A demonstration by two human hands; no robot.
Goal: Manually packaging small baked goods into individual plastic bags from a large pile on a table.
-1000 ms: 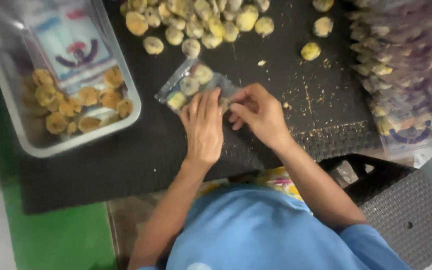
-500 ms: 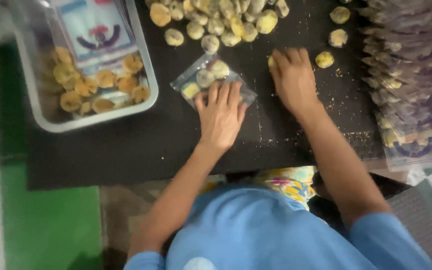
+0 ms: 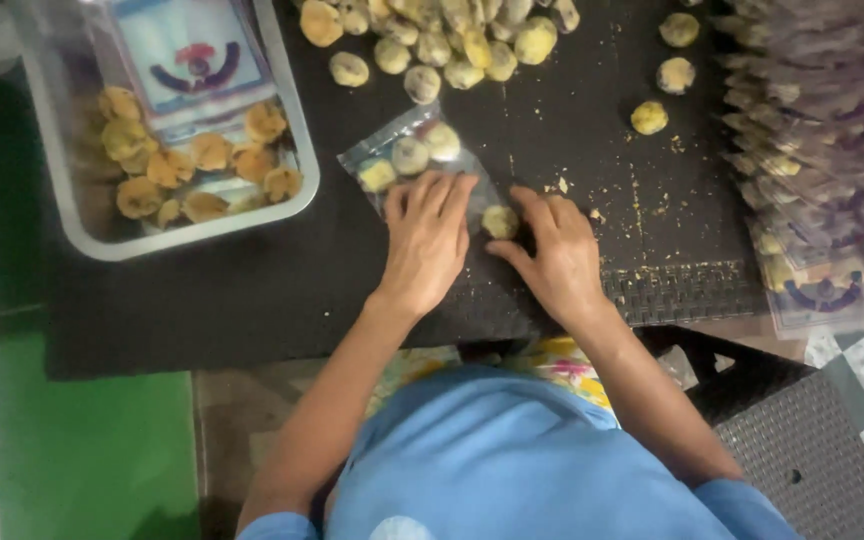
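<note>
Cookie (image 3: pixel 499 221), round and yellowish, is pinched in the right hand (image 3: pixel 555 255) beside the left hand (image 3: pixel 426 240), which presses flat on a clear pouch (image 3: pixel 414 160), hiding its near edge.

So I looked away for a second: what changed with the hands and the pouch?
The right hand went out to the loose cookies, picked one up, and brought that cookie back to the clear pouch's opening. The left hand stayed flat on the pouch; the metal tray did not move.
</note>
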